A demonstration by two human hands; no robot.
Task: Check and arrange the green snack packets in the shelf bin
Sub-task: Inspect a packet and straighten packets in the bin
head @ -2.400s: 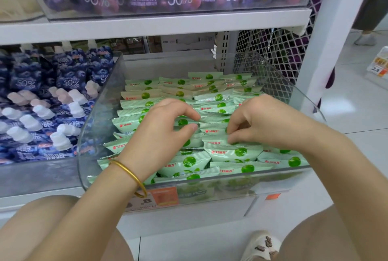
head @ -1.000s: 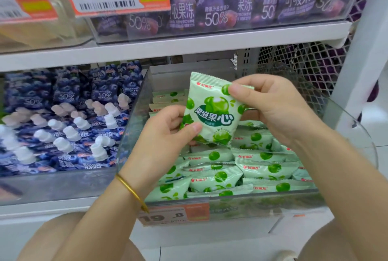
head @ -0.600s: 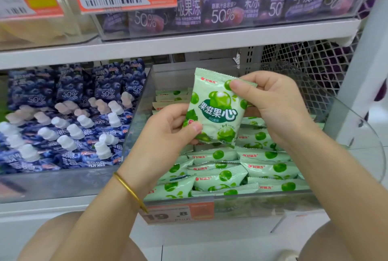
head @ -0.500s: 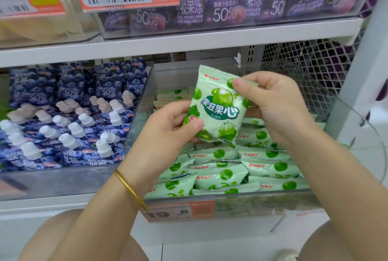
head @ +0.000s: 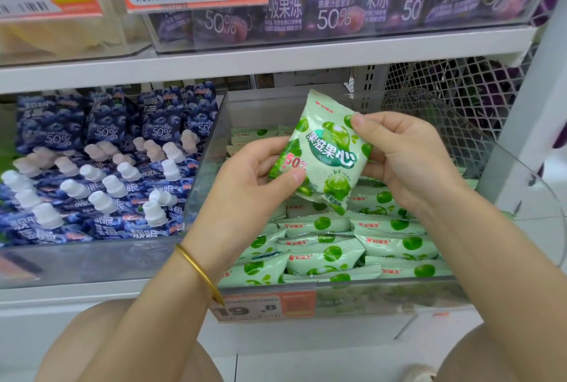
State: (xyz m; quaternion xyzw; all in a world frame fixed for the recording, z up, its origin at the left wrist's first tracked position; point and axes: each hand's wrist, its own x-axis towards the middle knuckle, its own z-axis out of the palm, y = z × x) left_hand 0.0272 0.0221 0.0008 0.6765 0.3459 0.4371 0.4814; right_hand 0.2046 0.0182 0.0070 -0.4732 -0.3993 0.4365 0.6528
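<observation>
Held above the bin (head: 383, 292), the packet (head: 325, 151) is pinched at its lower left edge by the grip of the left hand (head: 245, 185) and at its top right corner by the right hand (head: 408, 160); it looks light, soft and slippery, best held by its crimped seams.

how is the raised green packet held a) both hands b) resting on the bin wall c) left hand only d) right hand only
a: the left hand pinches the green packet at its lower left edge, the right hand at its upper right corner.
</observation>
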